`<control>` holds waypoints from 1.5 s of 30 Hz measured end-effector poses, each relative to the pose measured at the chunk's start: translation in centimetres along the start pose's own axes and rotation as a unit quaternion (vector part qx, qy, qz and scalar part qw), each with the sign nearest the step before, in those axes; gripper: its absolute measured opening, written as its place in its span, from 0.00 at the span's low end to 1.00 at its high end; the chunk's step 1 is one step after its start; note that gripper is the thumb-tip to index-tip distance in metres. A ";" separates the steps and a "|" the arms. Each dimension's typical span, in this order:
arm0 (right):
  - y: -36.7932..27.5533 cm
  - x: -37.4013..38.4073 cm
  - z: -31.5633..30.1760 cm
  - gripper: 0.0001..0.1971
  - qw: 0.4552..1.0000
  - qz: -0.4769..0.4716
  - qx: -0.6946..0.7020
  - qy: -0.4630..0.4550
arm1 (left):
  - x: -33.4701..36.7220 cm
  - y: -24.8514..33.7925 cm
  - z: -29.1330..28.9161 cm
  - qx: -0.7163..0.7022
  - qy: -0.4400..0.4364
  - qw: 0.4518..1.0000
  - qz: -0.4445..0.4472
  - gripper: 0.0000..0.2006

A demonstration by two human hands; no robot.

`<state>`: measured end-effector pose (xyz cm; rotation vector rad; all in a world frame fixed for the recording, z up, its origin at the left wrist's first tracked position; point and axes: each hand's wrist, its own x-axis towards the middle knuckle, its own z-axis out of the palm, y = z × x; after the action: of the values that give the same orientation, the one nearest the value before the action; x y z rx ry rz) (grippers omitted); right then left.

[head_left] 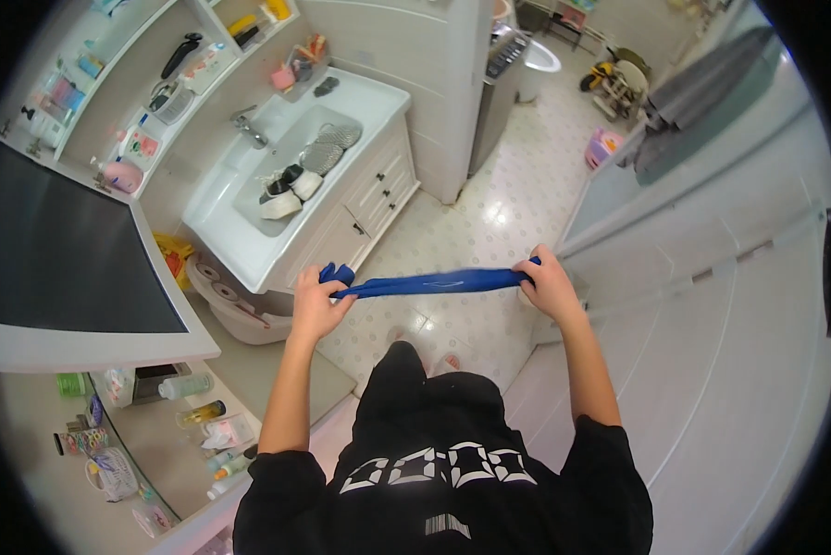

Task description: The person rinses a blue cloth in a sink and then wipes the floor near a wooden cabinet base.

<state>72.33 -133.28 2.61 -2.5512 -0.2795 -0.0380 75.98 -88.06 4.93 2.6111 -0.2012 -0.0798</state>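
object: blue cloth (476, 279), narrow, folded or twisted lengthwise; cannot tell which. it is spanning the gap between the two hands, above the tiled floor (429, 231), lying at 12 o'clock from the person's black shirt (527, 518).

handling (judged): the cloth is looking light, soft and limp, with nothing fragile about it; whether it is damp, hence heavier or slicker, is not showing. the stretch between the hands is running nearly straight, suggesting mild tension. the ends are seeming the better holds: gathered fabric there is offering a thick wad to grip, whereas a single hold at mid-span would be leaving both ends drooping.

position: from the left hand (318, 303) the main length is extending toward 3 o'clock, while a loose bunch is sticking out at about 1 o'clock, touching the fingers. from the right hand (552, 285) the cloth is running toward 9 o'clock.

hand state: left is pinching the cloth between thumb and curled fingers, near its bunched end. right is gripping the opposite end, fingers mostly curled; how the thumb is pressing is partly hidden.

surroundings: at about 10 o'clock from the cloth, well apart, shoes (281, 199) are resting in the washbasin (217, 222).
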 end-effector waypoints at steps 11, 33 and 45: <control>-7.7 23.6 10.4 0.05 0.830 0.151 0.536 0.015 | 11.4 -3.6 3.7 -0.793 0.014 0.590 -0.148 0.19; -17.2 54.0 28.2 0.28 0.915 -0.225 0.171 -0.287 | 27.4 -18.1 -3.1 -0.051 0.165 0.911 -0.375 0.40; -18.7 60.2 34.1 0.28 0.822 -0.353 0.056 -0.443 | 30.1 -21.4 -2.2 0.039 -0.017 0.876 -0.480 0.24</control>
<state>126.17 -87.95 -10.70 -2.0234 -1.5045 0.8677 108.65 -73.42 -4.43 2.5217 1.1118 -0.4616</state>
